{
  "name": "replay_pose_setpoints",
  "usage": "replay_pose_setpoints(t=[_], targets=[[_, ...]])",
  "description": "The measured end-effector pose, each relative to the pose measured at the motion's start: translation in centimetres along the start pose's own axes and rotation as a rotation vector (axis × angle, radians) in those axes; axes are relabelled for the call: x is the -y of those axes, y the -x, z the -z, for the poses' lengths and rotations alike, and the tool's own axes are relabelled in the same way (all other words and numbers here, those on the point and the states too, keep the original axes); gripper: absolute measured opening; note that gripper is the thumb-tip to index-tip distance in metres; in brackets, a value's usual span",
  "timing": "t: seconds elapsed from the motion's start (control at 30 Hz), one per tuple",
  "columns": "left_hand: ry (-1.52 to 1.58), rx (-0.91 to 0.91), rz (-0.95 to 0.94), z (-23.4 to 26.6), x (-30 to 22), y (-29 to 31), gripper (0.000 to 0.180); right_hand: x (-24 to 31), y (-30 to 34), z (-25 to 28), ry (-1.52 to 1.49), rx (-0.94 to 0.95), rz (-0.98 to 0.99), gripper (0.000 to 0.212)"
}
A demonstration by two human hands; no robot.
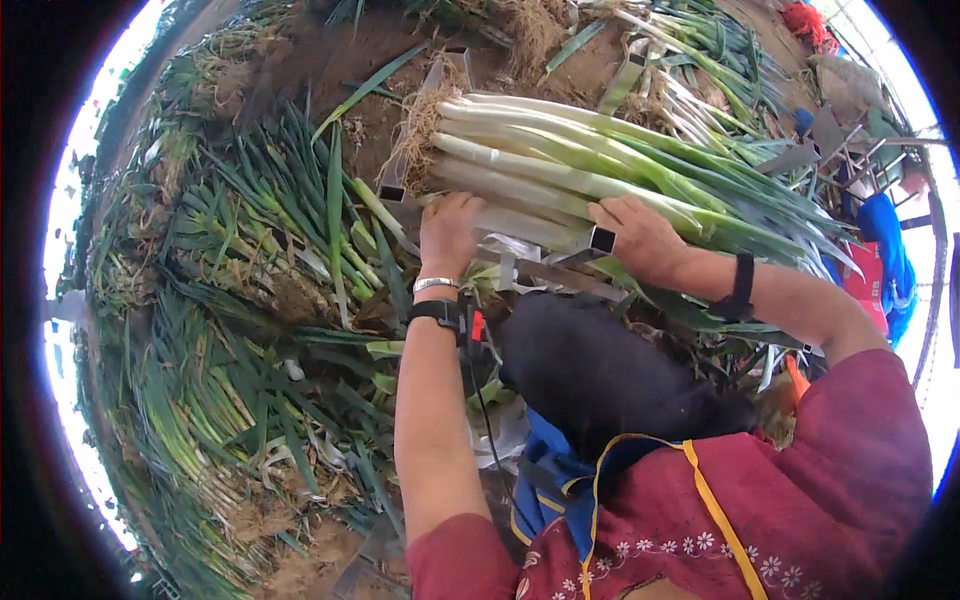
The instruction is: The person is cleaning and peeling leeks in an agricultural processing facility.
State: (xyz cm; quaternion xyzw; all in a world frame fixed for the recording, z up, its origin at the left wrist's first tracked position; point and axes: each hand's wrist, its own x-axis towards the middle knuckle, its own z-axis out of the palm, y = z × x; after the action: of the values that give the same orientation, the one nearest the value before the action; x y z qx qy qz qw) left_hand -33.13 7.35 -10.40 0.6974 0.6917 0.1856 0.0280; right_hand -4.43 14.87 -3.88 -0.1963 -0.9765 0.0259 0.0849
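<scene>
Bare brown soil and heaps of loose leeks fill the ground on the person's left, in an outdoor field setting with blue cloth at the far right. Straight ahead, a bundle of leeks lies across a metal frame of square tubes, white shanks and stringy roots to the left, green leaves trailing right. The left hand lies palm-down on the root end of the bundle, fingers curled over the lowest shanks; the right hand rests flat on the stalks further along, fingers spread towards the frame's open tube end. Neither hand is pinching anything; both press on the bundle. A black wristband sits on each wrist. Judging by the stack's height, the upper leeks could roll off the frame if the hands push unevenly, and the tube's cut edge could scrape the right fingers.
</scene>
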Motion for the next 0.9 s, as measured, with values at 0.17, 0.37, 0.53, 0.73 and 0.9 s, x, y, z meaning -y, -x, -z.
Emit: replay_pose_setpoints(t=[0.17, 0.37, 0.53, 0.73, 0.9], targets=[[0.059, 0.031, 0.083, -0.7, -0.3, 0.6, 0.042, 0.4, 0.0, -0.3, -0.169, 0.1, -0.055, 0.05], [0.247, -0.097, 0.127, -0.9, -0.8, 1.2, 0.057, 0.3, 1.0, -2.2, -0.41, 0.155, -0.408, 0.041], [0.033, -0.007, 0.153, -0.3, -1.0, 0.8, 0.06, 0.4, 0.1, -2.7, -0.339, 0.157, -0.284, 0.035], [-0.008, -0.066, 0.114, -0.1, -0.5, -0.1, 0.053, 1.2, 0.3, -1.6, -0.238, 0.177, -0.252, 0.038], [-0.002, 0.066, 0.157, 0.6, -0.6, -0.5, 0.045, 0.9, 0.3, -1.0, -0.134, 0.18, -0.093, 0.042]])
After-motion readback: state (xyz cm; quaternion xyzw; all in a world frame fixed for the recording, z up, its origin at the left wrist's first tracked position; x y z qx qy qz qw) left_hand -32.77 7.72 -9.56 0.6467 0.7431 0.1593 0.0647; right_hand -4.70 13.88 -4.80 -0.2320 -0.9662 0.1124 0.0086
